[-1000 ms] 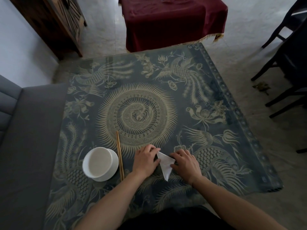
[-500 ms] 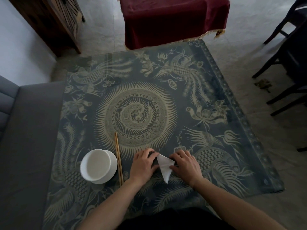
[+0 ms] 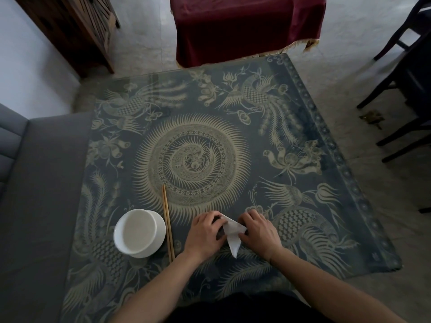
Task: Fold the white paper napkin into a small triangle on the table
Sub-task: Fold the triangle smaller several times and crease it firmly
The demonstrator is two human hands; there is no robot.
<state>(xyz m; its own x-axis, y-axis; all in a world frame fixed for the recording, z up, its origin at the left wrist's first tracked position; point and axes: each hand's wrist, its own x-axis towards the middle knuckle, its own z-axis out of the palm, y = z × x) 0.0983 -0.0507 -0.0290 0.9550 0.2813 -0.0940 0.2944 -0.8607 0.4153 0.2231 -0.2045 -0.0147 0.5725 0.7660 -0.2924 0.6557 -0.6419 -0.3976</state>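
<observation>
Now white napkin [image 3: 233, 233] folded to narrow triangle, left hand [image 3: 205, 234] and right hand [image 3: 258, 233] grip clamped on edges

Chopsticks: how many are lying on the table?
2, a pair of chopsticks lying side by side, between the white bowl and the left hand. None seems hidden.

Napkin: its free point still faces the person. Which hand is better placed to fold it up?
Probably the right hand: the napkin tapers toward its wrist, while the left hand pins the upper edge.

No legible text anywhere
</observation>
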